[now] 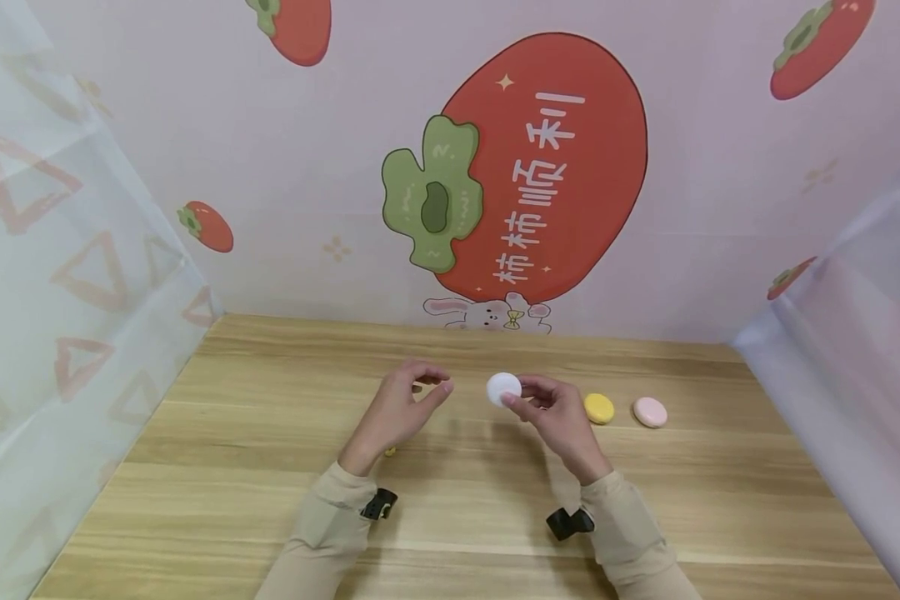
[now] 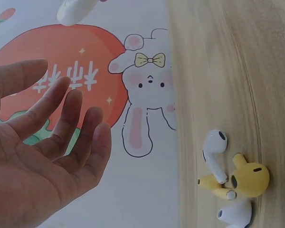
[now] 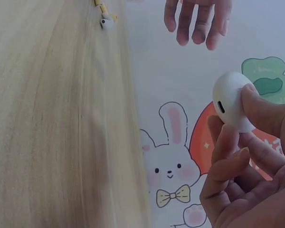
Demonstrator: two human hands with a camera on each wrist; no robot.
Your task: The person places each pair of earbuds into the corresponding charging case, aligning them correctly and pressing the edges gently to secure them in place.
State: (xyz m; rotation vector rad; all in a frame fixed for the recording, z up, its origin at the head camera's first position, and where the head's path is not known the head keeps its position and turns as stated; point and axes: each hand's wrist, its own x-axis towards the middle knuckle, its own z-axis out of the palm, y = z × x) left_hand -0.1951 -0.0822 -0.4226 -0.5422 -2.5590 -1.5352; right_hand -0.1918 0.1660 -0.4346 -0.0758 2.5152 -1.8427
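Note:
In the head view my right hand (image 1: 558,417) pinches a round white earbud charging case (image 1: 503,389) above the table. The right wrist view shows the case (image 3: 230,102) with its oval port, thumb on one side and fingers on the other. My left hand (image 1: 405,400) hovers to the left of the case, apart from it. Its fingers are relaxed and loosely bent, with nothing in them, as the left wrist view shows. White earbuds (image 2: 214,152) and yellow earbuds (image 2: 251,179) lie together on the table; in the head view the left forearm mostly hides them.
A yellow round case (image 1: 598,408) and a pale pink round case (image 1: 650,412) lie on the wooden table (image 1: 480,517) to the right of my right hand. A printed cloth backdrop (image 1: 307,167) rises behind the table, with cloth walls at both sides.

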